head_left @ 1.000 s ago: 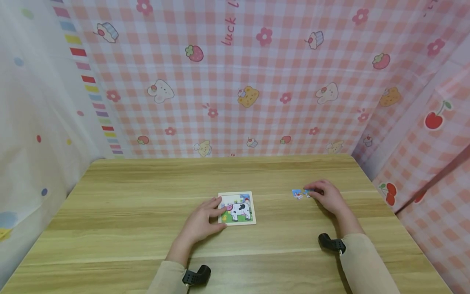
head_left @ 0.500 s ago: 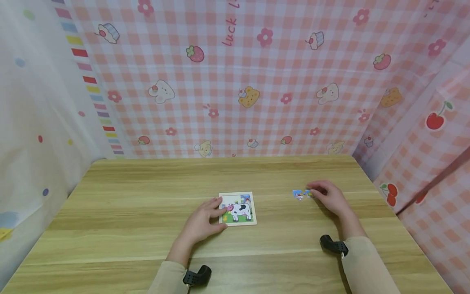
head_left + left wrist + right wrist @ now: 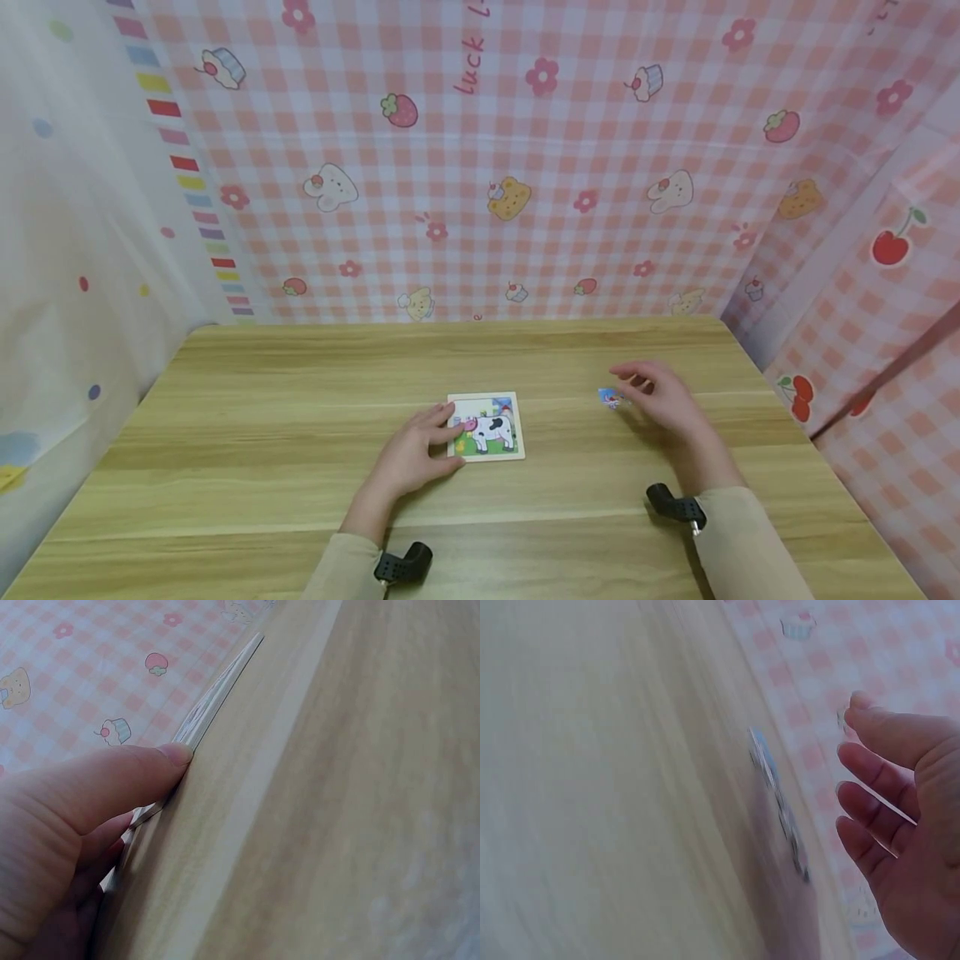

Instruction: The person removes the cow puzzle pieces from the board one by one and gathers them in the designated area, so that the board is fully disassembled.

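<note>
A small square jigsaw puzzle (image 3: 491, 435) with a cow picture and a pale wooden frame lies flat on the table, its upper left part a bare pale area. My left hand (image 3: 411, 446) holds it at the left, thumb on the near edge and fingertips over the left side. In the left wrist view the thumb (image 3: 127, 780) presses on the frame's edge. Blue jigsaw pieces (image 3: 610, 397) lie to the right, partly hidden by my right hand (image 3: 660, 400). The right wrist view shows that hand raised above the pieces (image 3: 780, 806), fingers loosely bent, nothing seen between them.
The wood-grain table (image 3: 300, 500) ends at a pink checked cloth (image 3: 480, 167) along the back. White cloth (image 3: 90, 333) hangs at the left, and more pink cloth at the right. A black camera mount sits on each wrist.
My right hand has come off the right-hand jigsaw piece, lifted, and shifted slightly left over the pieces. The left hand and the puzzle have stayed in place.
</note>
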`<state>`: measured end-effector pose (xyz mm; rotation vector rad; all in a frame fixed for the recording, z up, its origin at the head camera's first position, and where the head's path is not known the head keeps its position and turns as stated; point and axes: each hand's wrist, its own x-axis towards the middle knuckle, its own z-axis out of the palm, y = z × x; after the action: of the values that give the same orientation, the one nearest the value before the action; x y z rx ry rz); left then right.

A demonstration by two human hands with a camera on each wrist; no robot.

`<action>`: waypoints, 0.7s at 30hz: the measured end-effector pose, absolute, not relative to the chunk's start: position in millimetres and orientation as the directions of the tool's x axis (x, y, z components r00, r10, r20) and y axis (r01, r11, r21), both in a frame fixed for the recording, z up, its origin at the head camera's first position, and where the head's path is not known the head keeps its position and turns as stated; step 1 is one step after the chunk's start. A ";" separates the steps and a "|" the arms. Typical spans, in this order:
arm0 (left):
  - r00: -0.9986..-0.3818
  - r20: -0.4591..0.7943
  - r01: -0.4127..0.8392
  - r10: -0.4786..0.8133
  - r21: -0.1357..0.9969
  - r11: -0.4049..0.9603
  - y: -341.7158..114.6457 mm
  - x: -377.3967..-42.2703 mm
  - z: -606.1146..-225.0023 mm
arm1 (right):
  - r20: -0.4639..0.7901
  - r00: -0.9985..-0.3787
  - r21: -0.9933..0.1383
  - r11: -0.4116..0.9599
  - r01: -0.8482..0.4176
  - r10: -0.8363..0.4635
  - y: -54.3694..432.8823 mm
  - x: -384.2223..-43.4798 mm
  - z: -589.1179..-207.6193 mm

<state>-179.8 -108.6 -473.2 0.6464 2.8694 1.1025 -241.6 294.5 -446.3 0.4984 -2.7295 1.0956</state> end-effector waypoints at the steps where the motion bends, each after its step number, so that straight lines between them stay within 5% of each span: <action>1: -0.915 0.145 0.377 0.377 0.641 0.668 -108.5 -179.8 -473.3 | 0.270 -0.927 -0.641 0.669 -0.375 -0.260 290.5 -242.1 -446.2; 21: -0.915 0.144 0.376 0.377 0.641 0.669 -109.0 -179.7 -473.4 | 0.262 -0.822 -0.601 0.581 -0.549 -0.505 218.0 -242.9 -447.2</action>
<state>-179.7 -109.0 -473.4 0.6477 2.8688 1.1013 -242.9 218.0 -447.2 0.9134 -2.7370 1.0747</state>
